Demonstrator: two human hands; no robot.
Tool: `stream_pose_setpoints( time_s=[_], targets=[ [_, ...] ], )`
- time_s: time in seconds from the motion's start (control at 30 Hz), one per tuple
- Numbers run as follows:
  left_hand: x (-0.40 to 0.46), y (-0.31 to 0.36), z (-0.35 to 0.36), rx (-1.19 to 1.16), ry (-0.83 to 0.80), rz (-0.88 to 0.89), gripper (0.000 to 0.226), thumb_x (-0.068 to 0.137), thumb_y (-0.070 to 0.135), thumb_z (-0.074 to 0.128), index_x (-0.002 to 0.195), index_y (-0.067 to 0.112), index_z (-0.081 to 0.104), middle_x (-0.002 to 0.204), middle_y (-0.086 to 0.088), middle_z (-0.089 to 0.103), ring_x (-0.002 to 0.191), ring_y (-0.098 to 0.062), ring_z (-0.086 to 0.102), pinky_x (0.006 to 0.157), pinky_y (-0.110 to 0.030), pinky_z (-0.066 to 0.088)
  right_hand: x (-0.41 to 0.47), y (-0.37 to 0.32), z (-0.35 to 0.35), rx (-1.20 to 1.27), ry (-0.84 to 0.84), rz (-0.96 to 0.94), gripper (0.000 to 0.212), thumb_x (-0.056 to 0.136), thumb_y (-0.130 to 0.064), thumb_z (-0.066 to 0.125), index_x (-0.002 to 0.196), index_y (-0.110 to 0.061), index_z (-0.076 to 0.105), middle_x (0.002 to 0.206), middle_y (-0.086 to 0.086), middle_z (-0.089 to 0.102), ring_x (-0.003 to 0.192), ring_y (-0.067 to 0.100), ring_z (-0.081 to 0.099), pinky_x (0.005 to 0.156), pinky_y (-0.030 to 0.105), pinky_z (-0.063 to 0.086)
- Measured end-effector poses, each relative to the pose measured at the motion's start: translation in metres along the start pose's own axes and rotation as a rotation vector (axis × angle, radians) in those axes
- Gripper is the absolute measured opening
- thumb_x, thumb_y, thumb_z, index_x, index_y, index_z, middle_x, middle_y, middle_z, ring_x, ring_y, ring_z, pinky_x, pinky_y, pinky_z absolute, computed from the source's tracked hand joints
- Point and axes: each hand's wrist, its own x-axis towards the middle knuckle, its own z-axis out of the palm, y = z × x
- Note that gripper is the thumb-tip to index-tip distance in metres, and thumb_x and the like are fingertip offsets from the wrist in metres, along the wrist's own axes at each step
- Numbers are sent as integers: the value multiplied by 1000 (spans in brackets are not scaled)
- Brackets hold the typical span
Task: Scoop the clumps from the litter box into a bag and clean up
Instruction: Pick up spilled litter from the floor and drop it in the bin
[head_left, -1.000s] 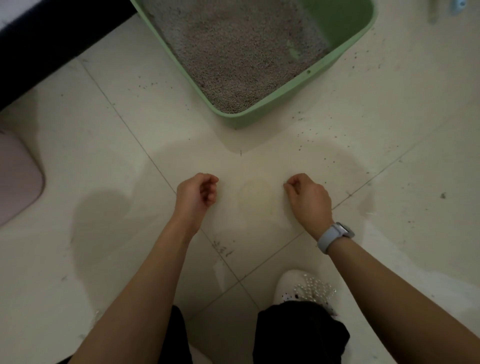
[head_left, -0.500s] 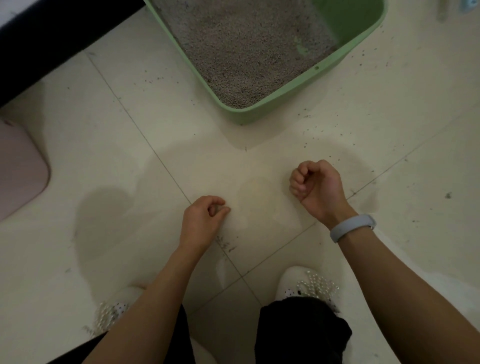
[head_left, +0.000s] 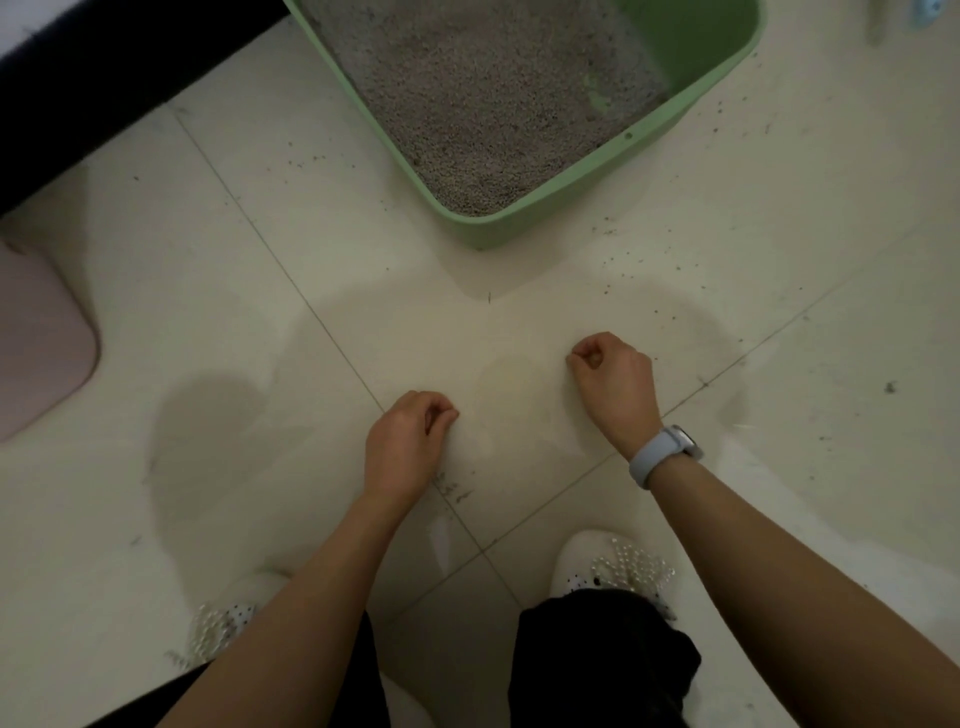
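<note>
The green litter box (head_left: 519, 228) stands on the tiled floor at the top, filled with grey litter (head_left: 493, 93). Loose litter grains (head_left: 623, 254) lie scattered on the tiles around its near corner and to the right. My left hand (head_left: 405, 441) is low over the floor, fingers curled and thumb against the fingertips, just above a small cluster of grains (head_left: 452, 488). My right hand (head_left: 615, 384), with a pale watch (head_left: 665, 452) on its wrist, is curled the same way on the tile. Nothing shows between the fingers of either hand. No bag or scoop is in view.
A pink rounded object (head_left: 41, 338) lies at the left edge. Dark furniture (head_left: 78, 93) fills the top left corner. My white beaded shoes (head_left: 613, 566) (head_left: 228, 618) stand at the bottom, with my dark trouser legs between my arms.
My right hand has turned back over and come down to the tile. My left hand stays curled at the tile joint, having drawn back toward me from a second ago.
</note>
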Motion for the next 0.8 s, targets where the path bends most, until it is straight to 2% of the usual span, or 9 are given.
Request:
stream_pose_setpoints(
  time_s=[0.1, 0.17, 0.23, 0.33, 0.4, 0.5, 0.6, 0.67, 0.8],
  targets=[
    [-1, 2, 0, 10, 0, -3, 9, 86, 16, 63, 88, 8, 66, 81, -2, 57, 72, -16, 47, 63, -22, 29, -3, -2, 5, -95, 4, -33, 17, 92, -13, 48, 95, -3, 62, 90, 13, 65, 80, 28, 57, 63, 26, 35],
    [0, 3, -1, -25, 15, -29, 7, 85, 13, 63, 85, 7, 65, 72, 3, 50, 68, -15, 43, 61, -21, 26, -4, -2, 6, -171, 3, -52, 18, 94, -14, 45, 97, -3, 60, 89, 11, 62, 79, 29, 55, 62, 26, 32],
    [4, 3, -4, -166, 43, -138, 5, 85, 10, 63, 80, 9, 63, 61, 7, 42, 59, -13, 40, 57, -22, 27, -1, -4, 5, -67, -20, -14, 16, 94, -14, 46, 94, -5, 59, 80, 5, 57, 72, 24, 51, 60, 26, 32],
    [12, 3, -12, -449, 96, -316, 9, 87, 9, 61, 78, 12, 61, 58, 5, 42, 50, -3, 39, 52, -17, 32, 5, -9, -5, 578, -160, 232, 24, 95, -17, 48, 72, -12, 50, 59, -1, 42, 53, 14, 38, 47, 21, 30],
    [14, 3, -19, -567, 119, -403, 7, 88, 12, 60, 82, 11, 62, 61, 4, 49, 53, -1, 42, 54, -14, 35, 7, -13, -14, 1094, -361, 427, 31, 96, -18, 42, 66, -14, 42, 50, -3, 35, 42, 10, 30, 38, 18, 23],
    [13, -1, -22, -532, 83, -379, 8, 87, 15, 62, 80, 12, 64, 63, 5, 53, 52, 1, 46, 58, -17, 38, 7, -16, -20, 1398, -565, 464, 22, 84, -18, 43, 63, -13, 47, 48, -3, 39, 39, 8, 31, 38, 17, 24],
    [6, 0, -17, -375, 3, -259, 8, 81, 12, 69, 75, 16, 65, 54, 7, 44, 48, 0, 44, 54, -10, 33, 6, -19, -20, 1420, -605, 386, 22, 70, -17, 41, 53, -12, 54, 49, 0, 43, 40, 10, 33, 40, 18, 25],
    [0, 3, -11, -268, -30, -187, 3, 79, 13, 71, 81, 14, 68, 54, 8, 42, 51, -3, 42, 54, -10, 32, 5, -19, -18, 1381, -584, 382, 21, 68, -16, 40, 52, -11, 54, 48, 2, 44, 39, 11, 33, 41, 18, 23],
    [-3, 5, -4, -155, -21, -130, 13, 79, 15, 71, 90, 9, 70, 71, 2, 56, 70, -15, 50, 64, -20, 33, 3, -14, -11, 1173, -524, 408, 25, 85, -6, 34, 66, -7, 49, 48, 0, 48, 38, 9, 36, 41, 19, 20]
  ],
)
